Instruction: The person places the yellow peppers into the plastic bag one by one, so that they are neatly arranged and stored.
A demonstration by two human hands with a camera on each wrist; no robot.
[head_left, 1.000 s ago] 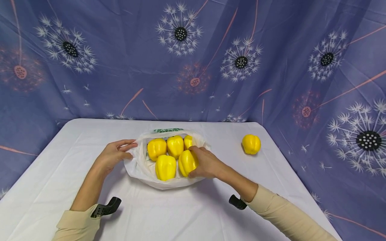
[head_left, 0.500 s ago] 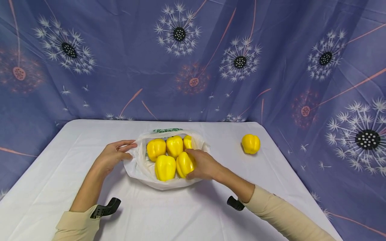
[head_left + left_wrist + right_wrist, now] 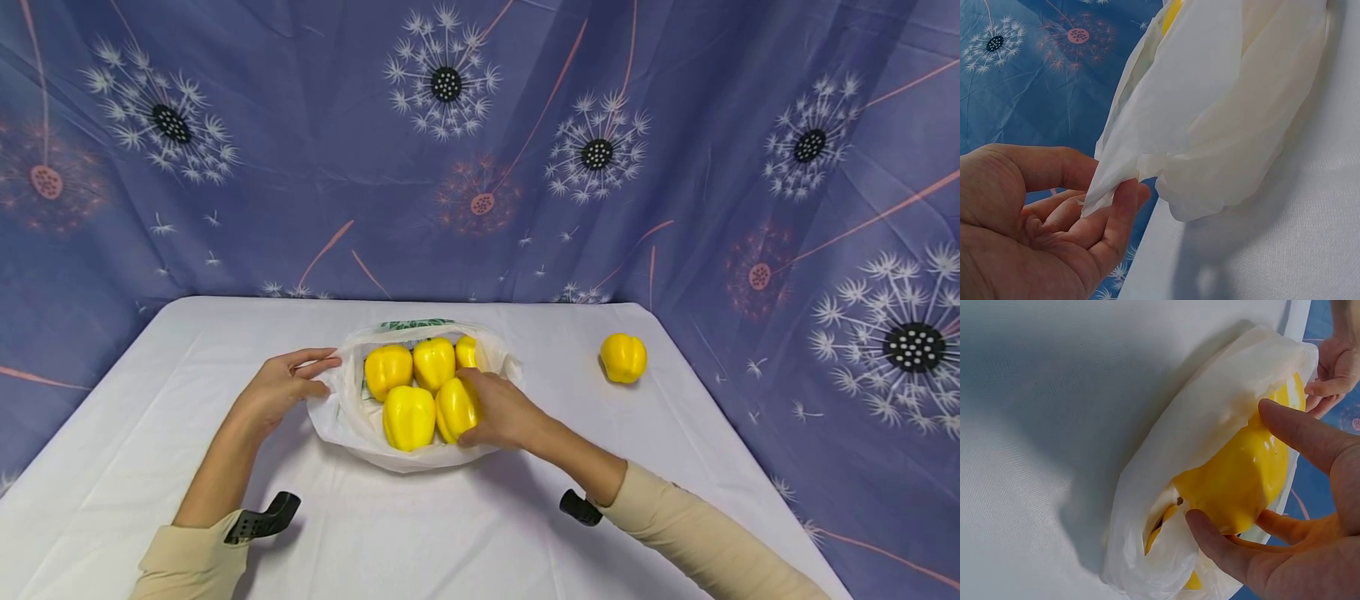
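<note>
A white plastic bag (image 3: pixel 397 460) lies with its mouth spread on the table, and several yellow bell peppers sit inside it. My left hand (image 3: pixel 279 390) pinches the bag's left edge; in the left wrist view the thin plastic (image 3: pixel 1210 125) runs between thumb and fingers. In the bag's front right part, my right hand (image 3: pixel 504 412) holds a yellow bell pepper (image 3: pixel 455 410) with thumb and fingers about its sides. That pepper is close beside the front left pepper (image 3: pixel 408 418). Behind them are more peppers (image 3: pixel 433 363), the rightmost partly hidden by the bag and hand.
One more yellow bell pepper (image 3: pixel 624 358) stands alone on the white-covered table (image 3: pixel 360 533), to the right of the bag. A blue dandelion-print curtain (image 3: pixel 300 167) hangs behind the table and along its sides. A black wrist mount (image 3: pixel 264 518) sits at the left sleeve.
My right hand has shifted a little to the left, bringing its pepper closer to the front left one. My left hand stays at the bag's edge.
</note>
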